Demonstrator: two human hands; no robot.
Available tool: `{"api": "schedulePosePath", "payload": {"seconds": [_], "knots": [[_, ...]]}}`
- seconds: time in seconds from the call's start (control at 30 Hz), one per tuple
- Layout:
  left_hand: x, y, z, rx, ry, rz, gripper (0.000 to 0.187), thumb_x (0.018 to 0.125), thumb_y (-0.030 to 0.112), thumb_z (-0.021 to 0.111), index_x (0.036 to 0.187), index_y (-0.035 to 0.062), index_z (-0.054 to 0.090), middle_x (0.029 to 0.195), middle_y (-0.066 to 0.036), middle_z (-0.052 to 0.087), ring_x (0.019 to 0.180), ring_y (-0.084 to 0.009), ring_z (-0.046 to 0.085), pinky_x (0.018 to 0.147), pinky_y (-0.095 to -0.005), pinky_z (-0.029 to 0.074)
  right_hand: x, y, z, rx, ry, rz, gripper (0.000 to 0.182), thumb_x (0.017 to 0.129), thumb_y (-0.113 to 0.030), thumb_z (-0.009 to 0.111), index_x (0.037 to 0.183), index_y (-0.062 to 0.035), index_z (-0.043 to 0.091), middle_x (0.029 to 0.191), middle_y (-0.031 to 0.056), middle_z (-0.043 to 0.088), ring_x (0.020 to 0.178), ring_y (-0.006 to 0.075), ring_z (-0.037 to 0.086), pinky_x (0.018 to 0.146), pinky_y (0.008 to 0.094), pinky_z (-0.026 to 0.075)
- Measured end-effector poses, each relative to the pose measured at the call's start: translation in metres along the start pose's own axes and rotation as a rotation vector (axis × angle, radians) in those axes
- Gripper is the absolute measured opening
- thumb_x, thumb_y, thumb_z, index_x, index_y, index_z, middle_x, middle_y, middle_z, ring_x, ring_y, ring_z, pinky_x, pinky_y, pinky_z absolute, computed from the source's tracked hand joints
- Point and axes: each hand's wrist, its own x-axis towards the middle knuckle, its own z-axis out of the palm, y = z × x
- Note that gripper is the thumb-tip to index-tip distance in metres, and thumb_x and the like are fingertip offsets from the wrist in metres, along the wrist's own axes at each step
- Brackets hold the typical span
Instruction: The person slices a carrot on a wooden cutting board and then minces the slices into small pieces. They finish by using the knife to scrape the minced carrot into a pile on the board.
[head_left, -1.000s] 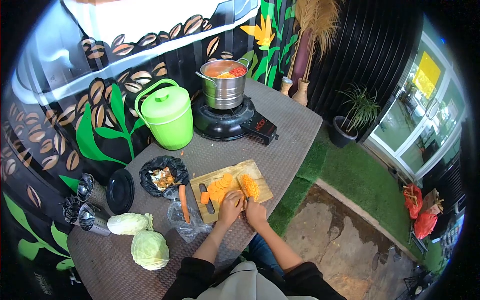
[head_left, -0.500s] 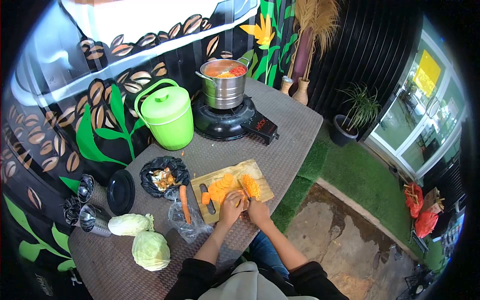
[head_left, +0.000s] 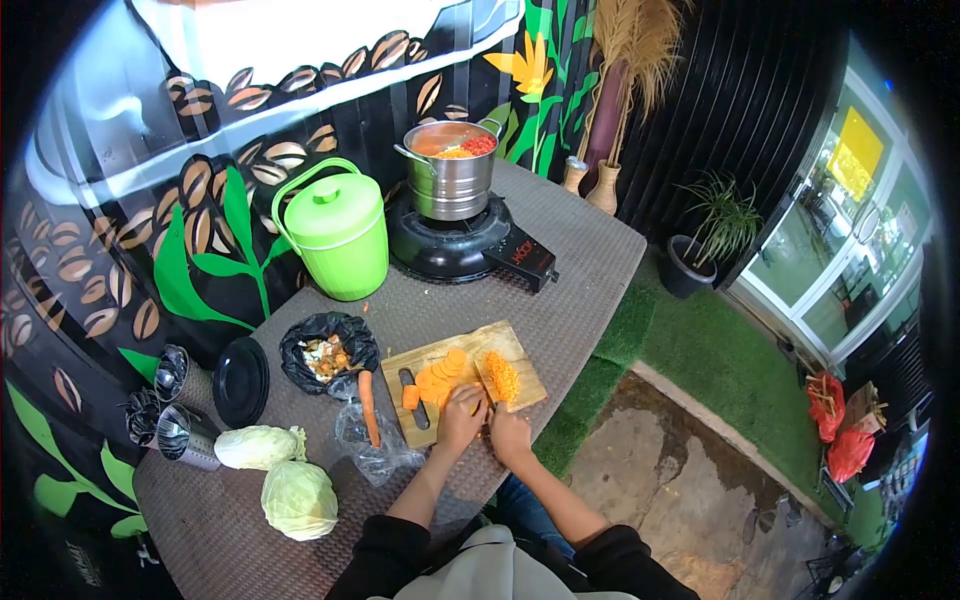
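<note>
A person slices carrot on a wooden cutting board (head_left: 462, 378) at the near right edge of a grey tabletop (head_left: 580, 262), and little has shifted over the last second: the left hand (head_left: 462, 412) stays curled on the piece of carrot being cut, its grip pressed around that piece, while the right hand (head_left: 510, 432) keeps its grip closed on the handle of a knife (head_left: 486, 388) whose blade points away across the board; both hands have drifted only slightly, which suggests the cutting strokes are repeating in place. Round carrot slices (head_left: 440, 372) lie heaped at the board's middle, with a pile of finer shreds (head_left: 502, 374) to their right. A whole carrot (head_left: 366, 404) rests just left of the board on a clear plastic bag, near a black bag of peelings (head_left: 326, 352). Two cabbages (head_left: 282, 474) sit at the near left, a green lidded bucket (head_left: 334, 232) stands farther back, and a steel pot (head_left: 450, 166) sits on a black stove (head_left: 456, 246) at the far end
</note>
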Motion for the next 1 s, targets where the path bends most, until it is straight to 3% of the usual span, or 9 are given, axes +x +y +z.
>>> {"api": "schedulePosePath", "payload": {"seconds": [0.27,0.4,0.57,0.77,1.0], "knots": [[-0.005,-0.011,0.005,-0.011,0.004,-0.004,0.017,0.078,0.006,0.066,0.091,-0.0056,0.069,0.1,-0.018,0.068,0.105,-0.0306,0.061,0.091,-0.0376,0.048,-0.007,0.002,-0.013,-0.05,0.03,-0.103,0.032,0.095,-0.032,0.047,0.091,-0.0005,0.052,0.072,0.0228,0.065,0.071,0.0372,0.068,0.064,0.0468,0.054],[-0.002,-0.005,0.003,-0.02,0.026,0.006,0.016,0.077,0.005,0.066,0.089,-0.0052,0.069,0.099,-0.018,0.068,0.104,-0.0304,0.061,0.091,-0.0375,0.048,-0.002,0.0,-0.005,-0.029,0.006,-0.031,0.033,0.095,-0.032,0.047,0.09,-0.0004,0.052,0.071,0.0223,0.065,0.07,0.0374,0.067,0.063,0.0458,0.054],[-0.004,-0.008,0.006,0.019,0.073,0.054,0.014,0.076,0.004,0.068,0.086,-0.005,0.069,0.095,-0.017,0.068,0.098,-0.0301,0.062,0.087,-0.037,0.05,0.006,0.005,-0.015,-0.014,0.064,-0.147,0.029,0.094,-0.03,0.048,0.088,-0.0019,0.051,0.068,0.0203,0.065,0.065,0.0364,0.067,0.057,0.0442,0.054],[-0.002,-0.005,0.002,0.006,0.046,0.021,0.013,0.076,0.004,0.068,0.086,-0.0041,0.069,0.096,-0.016,0.068,0.097,-0.0298,0.062,0.086,-0.0369,0.05,-0.005,0.005,0.011,-0.051,0.082,-0.067,0.031,0.094,-0.031,0.049,0.09,-0.0011,0.052,0.069,0.0215,0.065,0.065,0.0385,0.066,0.059,0.046,0.054],[-0.004,-0.009,0.004,-0.005,0.058,-0.012,0.013,0.076,0.006,0.068,0.085,-0.0032,0.07,0.095,-0.016,0.068,0.098,-0.0287,0.063,0.087,-0.037,0.05,-0.005,0.005,-0.015,-0.021,0.038,-0.127,0.033,0.094,-0.033,0.048,0.094,-0.0003,0.05,0.072,0.0219,0.066,0.068,0.0392,0.067,0.062,0.0469,0.054]]}}
